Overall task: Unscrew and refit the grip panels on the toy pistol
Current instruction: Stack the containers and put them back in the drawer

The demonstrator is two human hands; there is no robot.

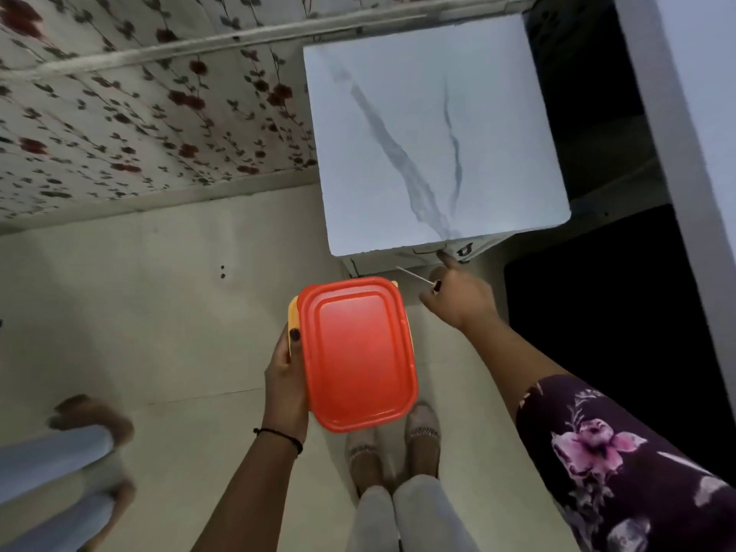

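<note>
Bystander: legs (59, 452) of a second person stand close at the far left, blurred. A bump from that side could jog the carrying arm.
Left hand: the left hand (284, 376) grasps a lidded box (358, 352) by its left edge, thumb on the rim of the orange lid and fingers beneath. With only one edge held, the box could tilt or slip. If the lid is not snapped down, it could spill whatever it holds.
Toy pistol: not in view anywhere. It may lie inside the box, but the lid hides the contents, so I cannot tell.
Right hand: the right hand (458, 300) pinches a thin rod (414, 274) by one end, forefinger stretched to the table's front edge. Pinched this lightly, the rod could drop to the floor, or its tip could scrape the table.
Table: the table (430, 133) has a white top with grey veins and stands just ahead of both hands. A box set down too near its front edge could slide off.
Writing: none can be read. A dark mark on the table's front face, beside the forefinger, is too blurred, and the lid shows no brand.
</note>
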